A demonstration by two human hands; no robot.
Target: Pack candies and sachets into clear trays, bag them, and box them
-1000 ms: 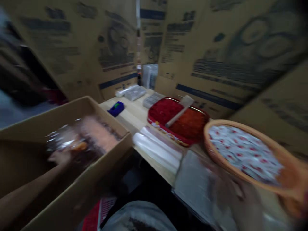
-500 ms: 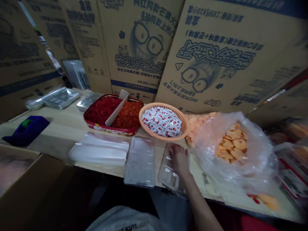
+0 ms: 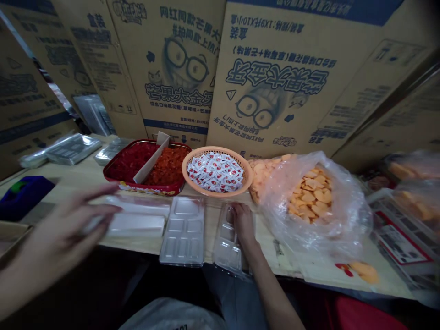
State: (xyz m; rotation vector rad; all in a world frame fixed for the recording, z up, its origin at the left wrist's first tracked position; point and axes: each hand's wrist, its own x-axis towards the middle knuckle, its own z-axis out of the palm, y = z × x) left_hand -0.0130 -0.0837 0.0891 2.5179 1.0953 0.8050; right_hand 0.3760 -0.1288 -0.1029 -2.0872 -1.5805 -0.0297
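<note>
My right hand (image 3: 242,222) rests palm down on a clear plastic compartment tray (image 3: 226,243) at the table's front edge, fingers curled over its far end. A second clear tray (image 3: 182,231) lies just left of it. My left hand (image 3: 70,217) hovers blurred above a stack of clear plastic bags (image 3: 135,217), fingers stretched out and holding nothing. Behind the trays stand a red tin (image 3: 144,187) of red and orange dried pieces with a cardboard divider, and an orange basket (image 3: 217,190) of small white sachets.
A large clear bag of orange dried slices (image 3: 309,197) sits at the right. More filled bags (image 3: 412,183) and printed sheets lie far right. A blue tape dispenser (image 3: 22,195) and stacked trays (image 3: 70,149) are at the left. Printed cardboard boxes (image 3: 275,78) wall the back.
The view swung right from the carton to the table. My left hand has come into view over the plastic bags. My right hand stays on the clear tray.
</note>
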